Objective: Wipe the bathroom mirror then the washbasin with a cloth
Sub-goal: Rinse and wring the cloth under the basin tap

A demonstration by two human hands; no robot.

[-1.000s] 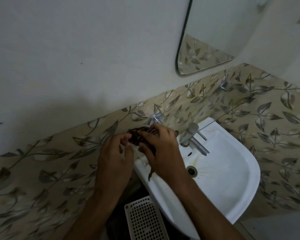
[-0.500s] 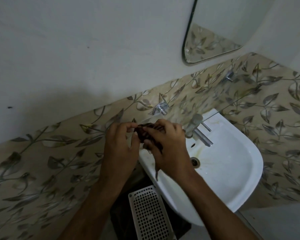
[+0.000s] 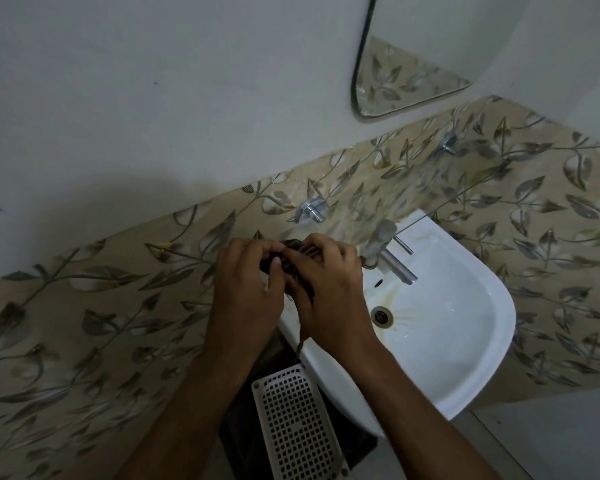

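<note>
Dark brown cloth (image 3: 293, 268), bunched small, pinched between both hands at the left rear rim of the washbasin (image 3: 465, 341). Left hand (image 3: 246, 292) to the left of the bundle, fingers (image 3: 257, 249) curled and closed on its upper edge, thumb pressed against the cloth's near side. Right hand (image 3: 329, 292) just beside, touching the left at the knuckles, fingers folded over the top of the cloth and clamped on it, most of the fabric hidden beneath the palm. One thin strand of the cloth trailing down from under the right hand, across the basin's white rim. Both forearms bare, coming up from the bottom edge of the view.

White ceramic bowl of the washbasin to the right of the hands, yellowish staining around the metal drain (image 3: 381, 315), droplets scattered on the far side. Chrome tap (image 3: 390, 252) at the back of the basin, spout angled down toward the bowl, just right of the right hand's knuckles. Wall fitting (image 3: 310, 211) in chrome above the hands, set into beige tiles (image 3: 101, 306) patterned with grey leaves; a second such fitting (image 3: 447, 143) farther right. Plain pale wall (image 3: 153, 98) above the tile band. Mirror (image 3: 413, 57) with rounded corner and dark edge at upper right, well apart from the cloth, reflecting leaf tiles. Perforated white basket (image 3: 298, 424) below the basin's left side, between the forearms.
</note>
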